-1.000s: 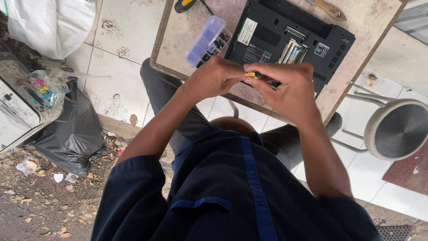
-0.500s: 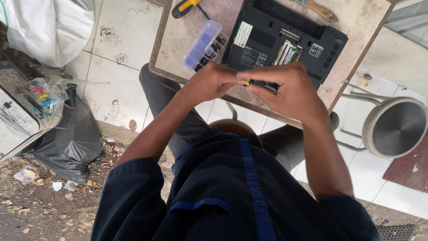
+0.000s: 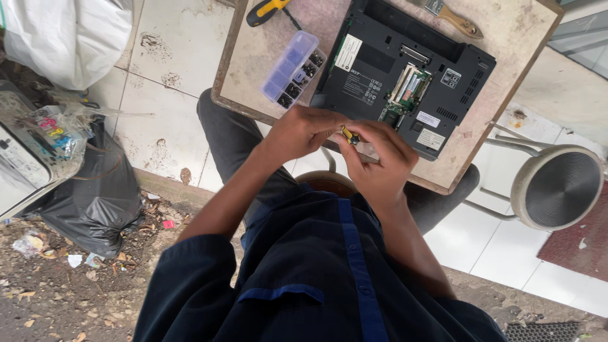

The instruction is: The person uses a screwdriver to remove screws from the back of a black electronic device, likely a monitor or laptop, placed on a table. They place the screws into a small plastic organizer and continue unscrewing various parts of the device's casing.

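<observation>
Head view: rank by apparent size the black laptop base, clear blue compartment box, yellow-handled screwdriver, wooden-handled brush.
1. Black laptop base, clearly largest.
2. Clear blue compartment box.
3-4. Yellow-handled screwdriver and wooden-handled brush: both cut by the top edge, so unranked.

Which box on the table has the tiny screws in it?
Find the small brown table with the black upturned laptop on it. Just left of the laptop lies a long clear organizer box with small compartments. Unlike the yellow-handled screwdriver above it, it's see-through bluish plastic.
</observation>
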